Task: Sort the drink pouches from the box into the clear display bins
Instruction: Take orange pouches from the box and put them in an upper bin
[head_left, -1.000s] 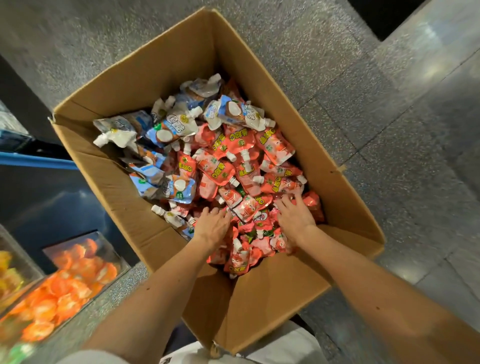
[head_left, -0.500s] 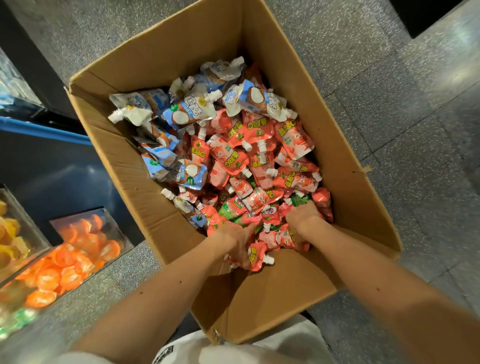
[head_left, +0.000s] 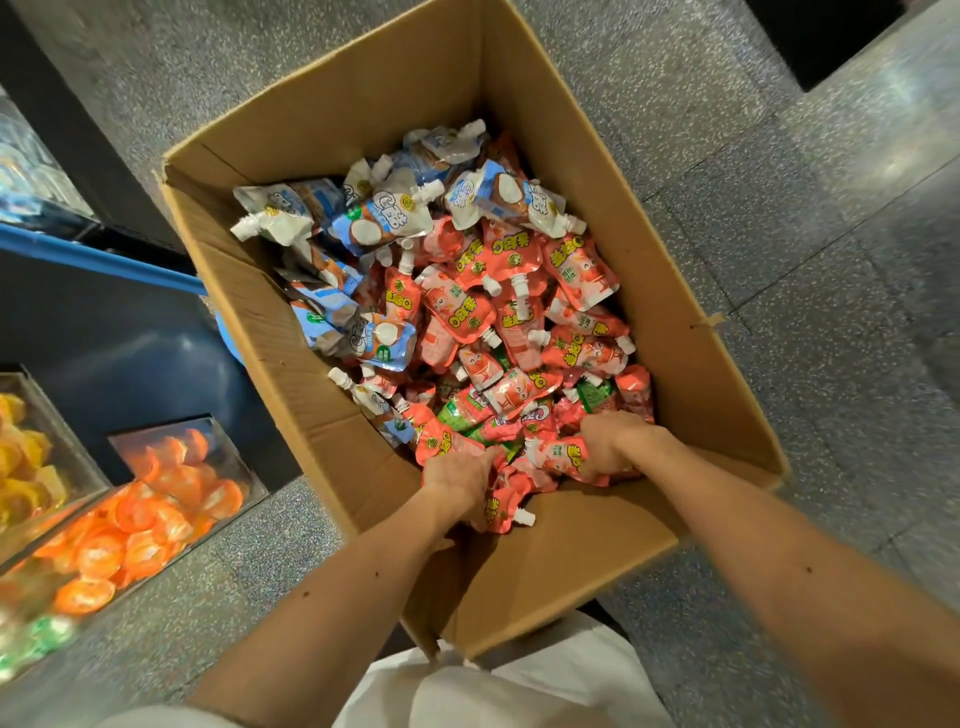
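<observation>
A big open cardboard box (head_left: 291, 332) on the floor holds a heap of spouted drink pouches. Pink-red pouches (head_left: 519, 322) fill the middle and near side, blue-and-white coconut pouches (head_left: 384, 223) lie at the far and left side, and a few green ones (head_left: 462, 413) show underneath. Both hands are at the near end of the heap. My left hand (head_left: 457, 480) grips a bunch of pink pouches (head_left: 501, 506), one white spout sticking out below it. My right hand (head_left: 610, 441) curls round another pink pouch (head_left: 563, 457). Clear display bins (head_left: 171, 499) stand at the lower left.
The nearest clear bin holds orange pouches (head_left: 130, 540); a bin further left holds yellow ones (head_left: 21, 467), and green ones (head_left: 41, 636) show at the bottom left edge. A dark blue shelf unit (head_left: 114, 332) stands left of the box. Grey speckled floor (head_left: 831, 312) lies to the right.
Both hands went from lying spread on the pink pouches to closing round bunches of them and drawing them toward the box's near wall. The view shifted, so the box sits further right.
</observation>
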